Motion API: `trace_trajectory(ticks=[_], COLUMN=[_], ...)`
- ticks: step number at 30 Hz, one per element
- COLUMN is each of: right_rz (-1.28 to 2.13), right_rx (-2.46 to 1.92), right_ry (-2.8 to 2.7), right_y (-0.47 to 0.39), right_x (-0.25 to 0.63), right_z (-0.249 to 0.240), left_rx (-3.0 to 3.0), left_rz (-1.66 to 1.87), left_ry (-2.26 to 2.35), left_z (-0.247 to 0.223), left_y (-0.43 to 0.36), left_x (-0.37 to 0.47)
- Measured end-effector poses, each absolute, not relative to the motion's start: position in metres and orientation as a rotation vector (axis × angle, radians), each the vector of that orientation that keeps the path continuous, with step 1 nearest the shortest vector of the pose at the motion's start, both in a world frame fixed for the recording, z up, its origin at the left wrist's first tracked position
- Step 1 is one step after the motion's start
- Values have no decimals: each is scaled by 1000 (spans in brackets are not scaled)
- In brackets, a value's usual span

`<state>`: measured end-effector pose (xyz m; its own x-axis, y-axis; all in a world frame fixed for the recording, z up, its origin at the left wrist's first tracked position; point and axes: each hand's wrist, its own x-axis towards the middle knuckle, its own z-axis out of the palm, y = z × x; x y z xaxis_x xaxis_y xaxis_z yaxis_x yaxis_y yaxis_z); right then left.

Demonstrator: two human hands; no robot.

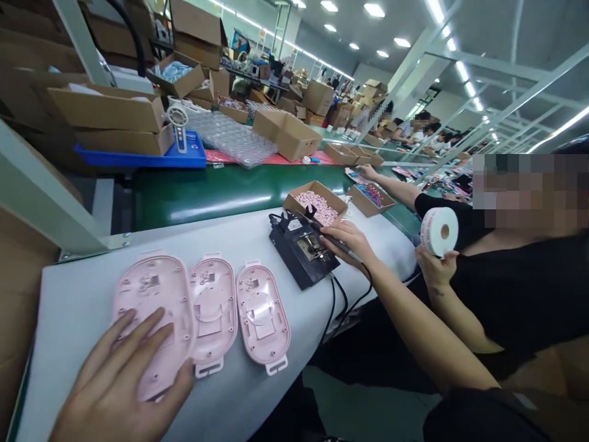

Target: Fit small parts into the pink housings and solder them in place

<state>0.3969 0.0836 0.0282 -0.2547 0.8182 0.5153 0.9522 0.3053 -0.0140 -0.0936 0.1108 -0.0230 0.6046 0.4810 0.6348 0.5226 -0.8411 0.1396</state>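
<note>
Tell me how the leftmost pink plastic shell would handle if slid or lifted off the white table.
The leftmost pink shell looks thin and moulded, so probably light and fairly stiff. It lies flat on the white table under the left hand, so it should slide, not roll. It appears to overlap the middle shell, so pushing may nudge that one.

Factory hall, ceiling striplights point(373, 10), green conveyor belt point(207, 193), stacked cartons point(105, 107)

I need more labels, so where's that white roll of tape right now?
In the head view, the white roll is at the right, held up in a co-worker's hand, just right of the black device on the white bench.
</note>
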Motion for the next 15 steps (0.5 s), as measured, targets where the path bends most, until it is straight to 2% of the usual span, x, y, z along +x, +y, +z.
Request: trace_trajectory(ticks=[5,8,10,11,13,15], right_rz=[-323,-440,-506,-472,-184,-17], right_rx=[-1593,-1742,-1687,-1577,-1311,-1225], right_ry=[-2302,-2428,-2314,-2243,-2218,-2346], right_y=[90,67,39,24,-4,-22], right_x=[423,420,394,374,324,274], right_z=[34,45,44,38,20,-5], left_rx=[-2869,-2913,-2921,-2922,-2918,-2913], left_rz=[-957,-858,-824,-819,-837,-851], left_ry=[-920,-970,-1021,-1053,-1098,-1105], left_z=[-2,-11,-18,-21,-24,-25], left_y=[88,84,85,86,87,88], left_x=[-31,-18,-17,-17,-16,-15])
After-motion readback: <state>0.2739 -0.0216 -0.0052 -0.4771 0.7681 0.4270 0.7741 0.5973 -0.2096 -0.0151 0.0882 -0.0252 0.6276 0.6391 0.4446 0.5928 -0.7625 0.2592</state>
